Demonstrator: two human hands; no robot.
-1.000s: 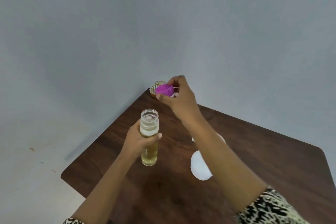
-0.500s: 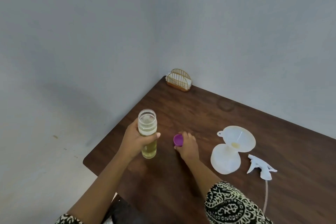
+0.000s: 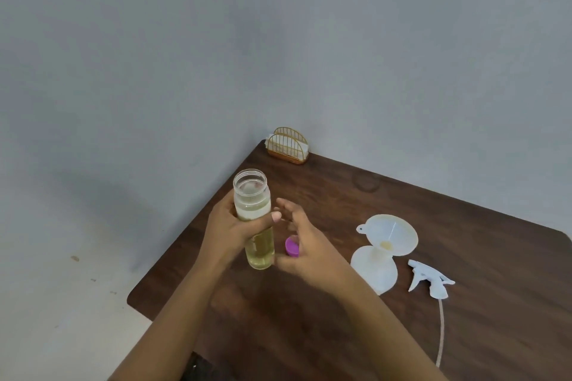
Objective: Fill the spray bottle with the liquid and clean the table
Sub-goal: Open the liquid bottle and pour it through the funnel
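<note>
My left hand grips a clear, uncapped bottle of pale yellow liquid and holds it upright over the left part of the dark wooden table. Just right of the bottle is my right hand, its fingers spread and holding nothing. A purple cap lies on the table between the bottle and that hand, partly hidden by it. Further right stands a white spray bottle with a white funnel in its neck. The white spray head lies beside it, its tube trailing toward me.
A gold wire napkin holder with white napkins stands at the table's far corner against the grey wall. The table's left edge drops to a pale floor.
My right hand carried the purple cap down from above the bottle, set it on the table and let go. It has now lifted with its fingers spread beside the bottle. The camera view shifted left.
</note>
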